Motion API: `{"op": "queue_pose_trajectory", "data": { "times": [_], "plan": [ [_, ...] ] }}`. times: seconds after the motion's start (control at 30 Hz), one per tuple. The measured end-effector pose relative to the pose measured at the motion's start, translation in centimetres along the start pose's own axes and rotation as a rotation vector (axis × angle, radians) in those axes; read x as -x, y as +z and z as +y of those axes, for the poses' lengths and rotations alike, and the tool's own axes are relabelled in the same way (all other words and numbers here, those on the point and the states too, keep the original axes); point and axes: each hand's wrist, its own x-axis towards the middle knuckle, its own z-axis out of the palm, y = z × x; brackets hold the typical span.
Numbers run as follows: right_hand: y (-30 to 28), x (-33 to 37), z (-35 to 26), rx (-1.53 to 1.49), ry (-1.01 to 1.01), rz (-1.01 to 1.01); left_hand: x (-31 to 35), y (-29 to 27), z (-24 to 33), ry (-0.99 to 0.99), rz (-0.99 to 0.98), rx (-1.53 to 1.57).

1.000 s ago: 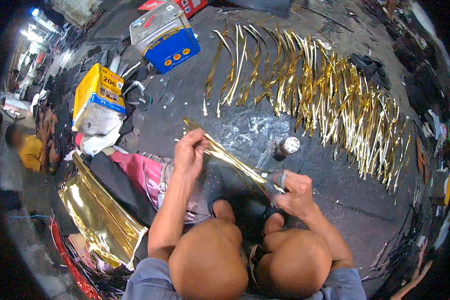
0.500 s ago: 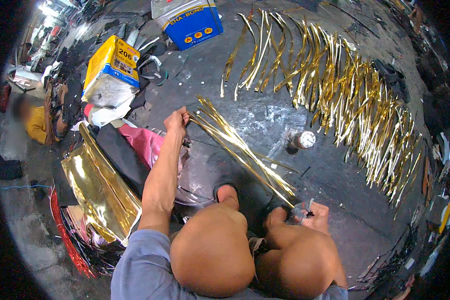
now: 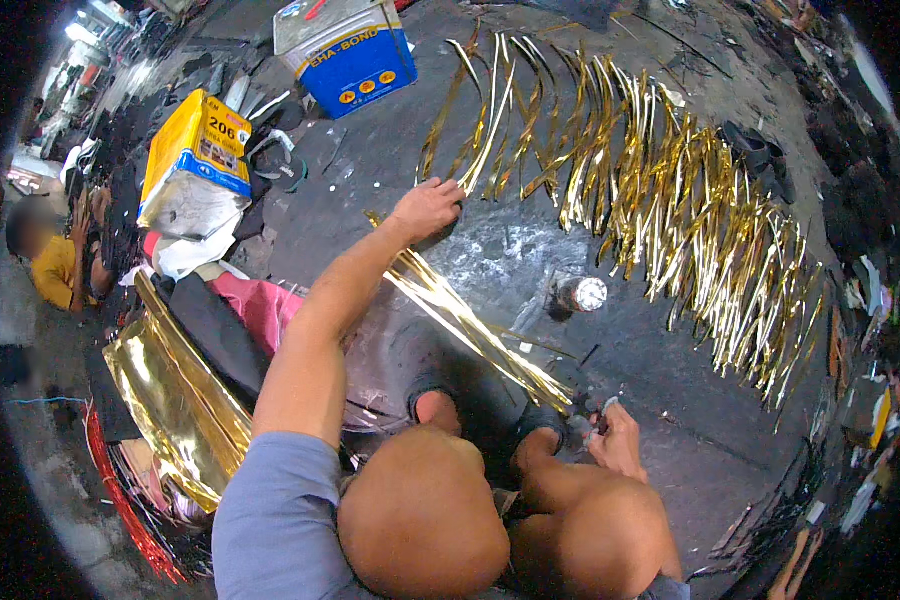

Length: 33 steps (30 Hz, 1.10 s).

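Observation:
My left hand [image 3: 430, 208] reaches forward over the dark floor, palm down. Its fingers stretch to the near ends of the leftmost gold strips [image 3: 482, 150]; I cannot make out a grip. Beneath my left forearm lies a loose bundle of gold strips [image 3: 470, 325], slanting toward my feet. Close to that bundle's near end, my right hand [image 3: 618, 442] is closed by my right knee. Between its fingers is something small and greyish, too unclear to name. A short cylinder with a whitish, speckled top [image 3: 582, 294] stands right of the bundle.
Many gold strips [image 3: 710, 230] fan across the right. A blue-and-white tin [image 3: 355, 70] and a yellow-and-blue tin [image 3: 195, 155] stand at the far left. Gold sheet [image 3: 175, 390], pink material [image 3: 255, 310] and red strips [image 3: 125, 500] lie left. Another person [image 3: 65, 265] sits beyond.
My left hand has left the far end of the gold bundle and moved forward and right to the leftmost strips. My right hand stays near my knee. The view has shifted slightly.

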Motion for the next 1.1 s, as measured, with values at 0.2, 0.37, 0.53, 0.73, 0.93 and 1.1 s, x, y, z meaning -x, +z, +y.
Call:
{"op": "queue_pose_trajectory", "data": {
  "times": [0.2,0.37,0.53,0.73,0.93,1.1],
  "plan": [
    [-2.6,-0.9,-2.9,-0.011,-0.169,0.268,-10.4,-14.7,-8.0,-0.619,1.033,0.484],
    [-7.3,-5.4,-10.8,-0.084,-0.558,0.603,-11.5,-39.1,-7.5,-0.216,1.121,1.073],
    [-11.6,-7.2,-23.6,-0.222,-0.831,0.664,-5.7,-45.0,4.5,-0.191,0.975,0.451],
    [-9.1,-10.7,-27.2,-0.367,-1.011,0.327,-2.6,-34.6,14.7,-0.421,0.764,1.365],
    [-5.3,-10.4,-25.1,-0.404,-0.789,0.307,-0.4,-27.7,16.8,-0.751,0.858,1.664],
    [-3.5,-10.6,-24.3,-0.34,-0.79,0.422,0.3,-25.6,17.4,-0.853,0.81,1.779]
  ]
}}
